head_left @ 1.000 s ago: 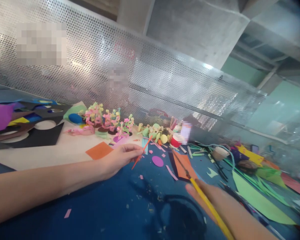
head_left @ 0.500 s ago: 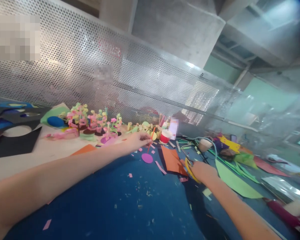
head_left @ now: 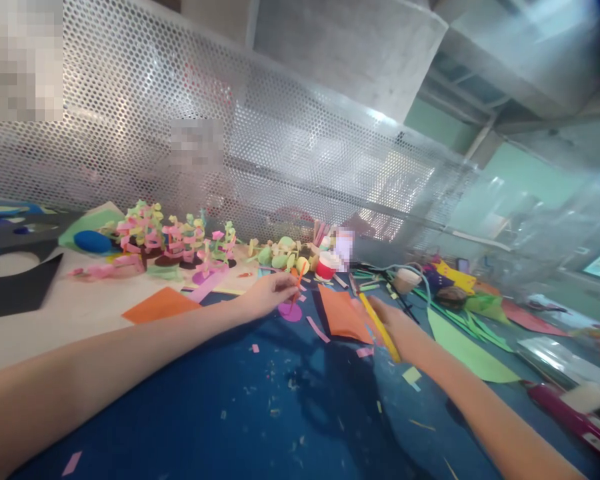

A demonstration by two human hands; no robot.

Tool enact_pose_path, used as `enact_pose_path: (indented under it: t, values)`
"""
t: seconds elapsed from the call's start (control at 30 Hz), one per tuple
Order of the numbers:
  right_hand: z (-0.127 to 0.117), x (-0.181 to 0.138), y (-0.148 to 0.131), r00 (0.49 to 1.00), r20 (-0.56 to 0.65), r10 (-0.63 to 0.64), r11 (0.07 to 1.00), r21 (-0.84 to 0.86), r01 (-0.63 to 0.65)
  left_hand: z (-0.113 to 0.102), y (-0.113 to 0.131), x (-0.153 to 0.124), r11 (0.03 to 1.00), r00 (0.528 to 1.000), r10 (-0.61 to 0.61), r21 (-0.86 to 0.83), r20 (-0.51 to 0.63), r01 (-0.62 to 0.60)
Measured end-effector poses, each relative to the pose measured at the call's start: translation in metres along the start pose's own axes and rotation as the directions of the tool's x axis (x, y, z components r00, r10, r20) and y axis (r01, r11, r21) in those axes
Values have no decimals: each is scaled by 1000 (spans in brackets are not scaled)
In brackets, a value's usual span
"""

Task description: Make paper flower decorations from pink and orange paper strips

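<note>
My left hand (head_left: pixel 269 295) pinches a thin orange stick (head_left: pixel 303 272) low down, with fingertips closed around it. The stick stands upright on a round purple paper disc (head_left: pixel 290 312) on the blue tabletop. My right hand (head_left: pixel 397 325) is wrapped around yellow-handled scissors (head_left: pixel 379 325), which are seen nearly edge-on with their blades pointing away from me. Just left of the scissors lies an orange paper sheet (head_left: pixel 344 315). A narrow pink paper strip (head_left: pixel 318 329) rests between the disc and that sheet.
Paper flower models (head_left: pixel 180 241) line the back left, near another orange sheet (head_left: pixel 160 305). A red-and-white cup (head_left: pixel 326 266) stands behind the disc. Green paper (head_left: pixel 470 347) and a magenta tool (head_left: pixel 570 417) lie at right. A perforated metal panel (head_left: pixel 290 140) rises behind.
My left hand has moved slightly down along the orange stick. My right hand has turned the scissors, so their handles now show edge-on. The whole view has shifted a little.
</note>
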State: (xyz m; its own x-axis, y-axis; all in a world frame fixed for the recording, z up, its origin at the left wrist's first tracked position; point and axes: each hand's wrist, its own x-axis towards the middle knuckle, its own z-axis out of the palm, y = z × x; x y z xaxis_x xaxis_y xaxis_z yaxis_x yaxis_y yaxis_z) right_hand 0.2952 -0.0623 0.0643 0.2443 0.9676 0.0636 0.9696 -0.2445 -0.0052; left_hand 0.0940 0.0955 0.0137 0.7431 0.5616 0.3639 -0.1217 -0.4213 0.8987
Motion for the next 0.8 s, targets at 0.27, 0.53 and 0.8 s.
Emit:
enact_pose_path:
  t: [0.27,0.53,0.8]
  values:
    - [-7,-25,-56,998,32,-55,969,241,46,-3,33,-8,967,998,-32,-251,55,44]
    - [-19,-26,-67,998,9,-63,939,339,56,-1,41,-21,933,977,-87,-328,195,149]
    - [-23,-34,-69,996,-26,-80,931,354,84,0,44,-25,926,969,-106,-333,223,178]
